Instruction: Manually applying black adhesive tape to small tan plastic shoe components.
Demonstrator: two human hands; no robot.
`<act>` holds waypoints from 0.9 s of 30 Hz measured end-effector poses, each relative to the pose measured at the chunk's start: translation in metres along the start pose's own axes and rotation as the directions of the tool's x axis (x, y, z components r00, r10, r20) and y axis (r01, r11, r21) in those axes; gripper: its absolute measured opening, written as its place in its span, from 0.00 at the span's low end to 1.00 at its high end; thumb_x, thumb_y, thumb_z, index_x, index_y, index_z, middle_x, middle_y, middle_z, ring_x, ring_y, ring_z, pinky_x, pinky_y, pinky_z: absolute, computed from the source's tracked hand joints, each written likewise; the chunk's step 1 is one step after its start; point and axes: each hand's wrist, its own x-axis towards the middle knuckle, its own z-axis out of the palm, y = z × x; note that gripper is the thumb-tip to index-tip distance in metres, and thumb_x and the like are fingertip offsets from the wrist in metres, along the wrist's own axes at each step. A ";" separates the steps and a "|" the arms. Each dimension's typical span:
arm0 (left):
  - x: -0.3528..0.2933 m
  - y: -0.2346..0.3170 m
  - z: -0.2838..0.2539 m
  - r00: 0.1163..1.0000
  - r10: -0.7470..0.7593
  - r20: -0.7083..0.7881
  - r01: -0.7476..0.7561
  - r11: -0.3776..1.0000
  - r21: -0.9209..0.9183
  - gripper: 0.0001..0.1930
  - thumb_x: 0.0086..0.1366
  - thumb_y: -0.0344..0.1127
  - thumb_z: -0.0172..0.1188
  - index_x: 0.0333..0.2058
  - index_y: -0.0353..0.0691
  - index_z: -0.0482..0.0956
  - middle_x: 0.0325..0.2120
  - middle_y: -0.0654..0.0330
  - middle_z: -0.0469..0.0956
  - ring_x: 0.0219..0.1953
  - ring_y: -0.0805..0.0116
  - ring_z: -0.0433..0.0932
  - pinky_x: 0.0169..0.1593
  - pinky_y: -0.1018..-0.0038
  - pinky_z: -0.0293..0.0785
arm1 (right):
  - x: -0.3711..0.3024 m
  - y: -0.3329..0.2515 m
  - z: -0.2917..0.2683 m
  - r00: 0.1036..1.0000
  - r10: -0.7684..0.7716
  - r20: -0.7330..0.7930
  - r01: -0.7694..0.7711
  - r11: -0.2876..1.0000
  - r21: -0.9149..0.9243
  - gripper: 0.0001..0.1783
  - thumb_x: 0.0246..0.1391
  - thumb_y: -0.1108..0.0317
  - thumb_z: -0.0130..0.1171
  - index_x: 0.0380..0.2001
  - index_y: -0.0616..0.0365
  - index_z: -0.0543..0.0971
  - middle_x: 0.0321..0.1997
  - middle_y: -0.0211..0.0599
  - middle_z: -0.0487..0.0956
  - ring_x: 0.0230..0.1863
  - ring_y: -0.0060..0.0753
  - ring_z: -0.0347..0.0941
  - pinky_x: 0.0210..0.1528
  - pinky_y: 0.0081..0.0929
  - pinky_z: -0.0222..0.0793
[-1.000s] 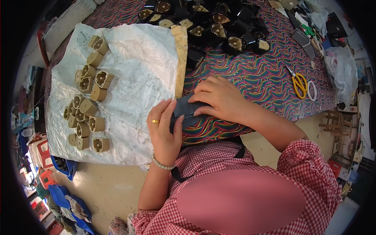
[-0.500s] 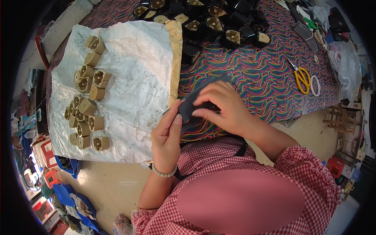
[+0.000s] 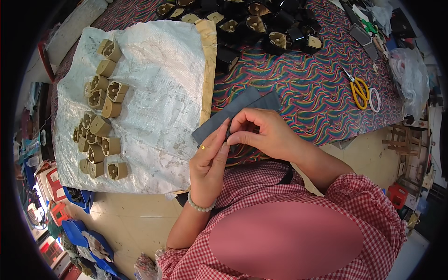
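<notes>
My left hand (image 3: pixel 210 156), with a ring and a bead bracelet, pinches a small dark strip (image 3: pixel 228 132) between thumb and fingers. My right hand (image 3: pixel 263 133) pinches the same strip from the other side, thumb and forefinger nearly meeting the left fingertips. Most of the strip is hidden by my fingers. Under and beyond my hands, flat dark grey pieces of sheet material (image 3: pixel 239 103) lie overlapping on the patterned tablecloth (image 3: pixel 298 79).
On the left, a white woven sack (image 3: pixel 154 93) bears several beige heel-shaped blocks (image 3: pixel 111 108). Glossy black heel-shaped blocks (image 3: pixel 277 41) crowd the far side. Yellow-handled scissors (image 3: pixel 359 93) and a white ring (image 3: pixel 374 100) lie right. A clear plastic bag (image 3: pixel 410 77) hangs beyond.
The dark grey sheet pieces held between my hands before now lie flat on the cloth. My hands have come closer together, pinching a small dark strip.
</notes>
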 end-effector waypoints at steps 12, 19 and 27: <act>-0.003 0.002 0.000 0.995 0.024 -0.099 -0.008 0.986 0.165 0.16 0.65 0.22 0.53 0.52 0.30 0.74 0.43 0.52 0.79 0.38 0.68 0.81 0.42 0.78 0.77 | -0.011 -0.011 0.010 0.995 -0.088 -0.050 0.079 0.983 -0.165 0.08 0.54 0.71 0.60 0.35 0.61 0.73 0.29 0.30 0.75 0.30 0.20 0.74 0.31 0.20 0.71; 0.008 0.007 -0.020 0.922 -0.276 -0.270 0.222 0.952 -0.213 0.13 0.67 0.24 0.50 0.49 0.27 0.73 0.33 0.56 0.78 0.27 0.73 0.79 0.35 0.78 0.80 | -0.036 0.027 -0.107 0.675 -0.089 -0.733 0.003 0.993 -0.119 0.07 0.60 0.66 0.56 0.39 0.54 0.72 0.30 0.23 0.69 0.29 0.11 0.65 0.30 0.13 0.64; -0.002 0.046 -0.028 0.956 0.274 -0.103 -0.178 0.823 0.540 0.33 0.46 0.33 0.74 0.53 0.36 0.75 0.56 0.50 0.67 0.48 0.62 0.74 0.47 0.69 0.74 | -0.065 -0.032 -0.087 0.835 -0.263 -0.484 0.041 0.906 -0.420 0.08 0.58 0.70 0.58 0.40 0.59 0.77 0.37 0.28 0.76 0.36 0.17 0.72 0.37 0.17 0.69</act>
